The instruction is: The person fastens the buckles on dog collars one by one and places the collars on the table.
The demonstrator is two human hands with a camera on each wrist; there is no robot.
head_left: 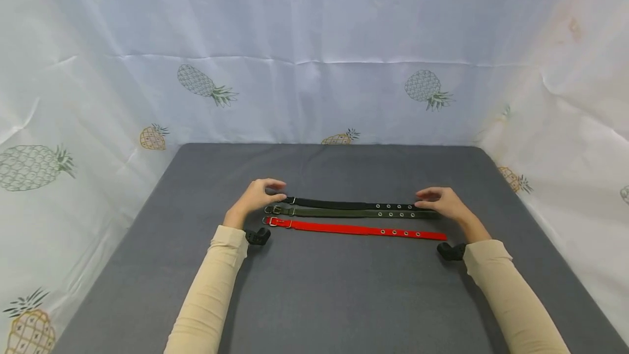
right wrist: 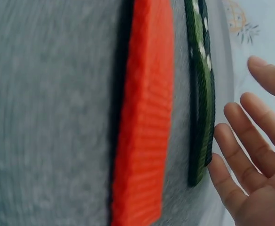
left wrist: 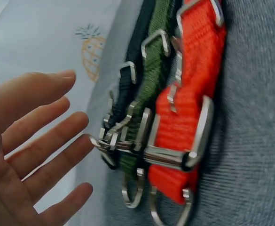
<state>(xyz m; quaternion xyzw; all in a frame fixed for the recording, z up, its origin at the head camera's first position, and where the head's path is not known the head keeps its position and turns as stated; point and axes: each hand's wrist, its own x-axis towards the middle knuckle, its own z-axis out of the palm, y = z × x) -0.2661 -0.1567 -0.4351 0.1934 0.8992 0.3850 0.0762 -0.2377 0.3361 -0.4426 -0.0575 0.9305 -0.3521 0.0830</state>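
Note:
Three flat pet collars lie side by side across the table: a black collar (head_left: 339,205) farthest off, a dark green collar (head_left: 339,213) in the middle and a red collar (head_left: 334,228) nearest. Metal buckles and D-rings are at their left ends, eyelets toward the right. My left hand (head_left: 256,195) is by the black collar's buckle end, its fingers spread and loosely bent in the left wrist view. At the other end, my right hand (head_left: 444,202) hovers beside the black and green tips with relaxed fingers. Whether fingertips touch the black collar is unclear.
The grey table (head_left: 334,288) has a white curtain (head_left: 314,102) with pineapple prints behind it and on both sides. A dark wrist camera (head_left: 257,236) sits below the left hand, and another camera (head_left: 450,251) below the right.

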